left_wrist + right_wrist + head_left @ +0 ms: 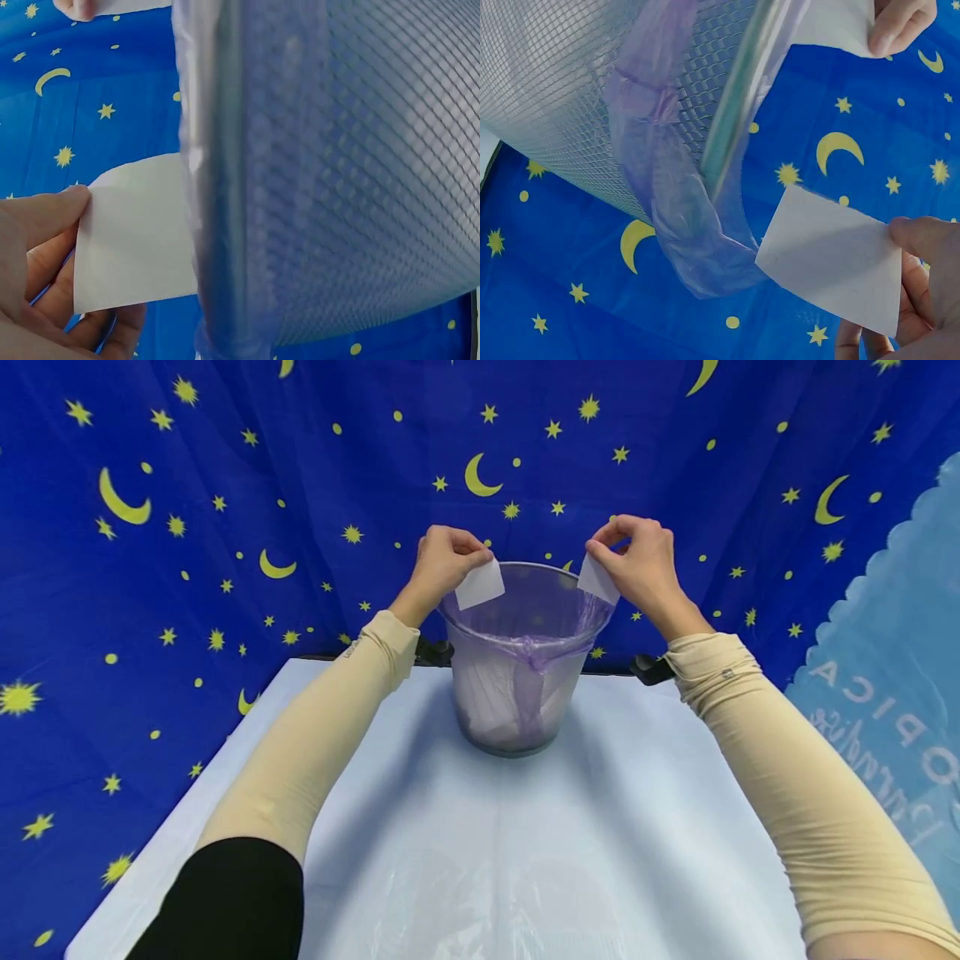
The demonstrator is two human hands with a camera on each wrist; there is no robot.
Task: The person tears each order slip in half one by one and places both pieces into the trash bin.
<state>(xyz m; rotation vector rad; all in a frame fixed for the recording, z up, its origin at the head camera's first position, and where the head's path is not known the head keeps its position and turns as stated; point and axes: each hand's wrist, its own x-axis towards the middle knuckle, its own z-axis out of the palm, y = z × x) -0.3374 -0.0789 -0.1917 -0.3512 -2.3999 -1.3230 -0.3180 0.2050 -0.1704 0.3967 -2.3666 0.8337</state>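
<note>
A mesh wastebasket (487, 693) stands upright on the table, lined with a thin purple plastic bag (530, 652) that folds over the rim and is knotted at the front. Above the rim's left side, my left hand (442, 564) pinches a white piece of paper (480, 585) between thumb and fingers. Over the right side, my right hand (641, 564) pinches another white piece of paper (597, 578). Both pieces hang downward at the rim in the head view. In the right wrist view, a loose fold of the bag (705, 255) droops beside the right paper (832, 259).
The white table (480, 827) has a glossy clear covering near its front. Black clamps (651, 669) sit at its back edge on both sides of the basket. A blue curtain (360, 460) with yellow moons and stars hangs behind, and a light blue cloth (900, 660) hangs at right.
</note>
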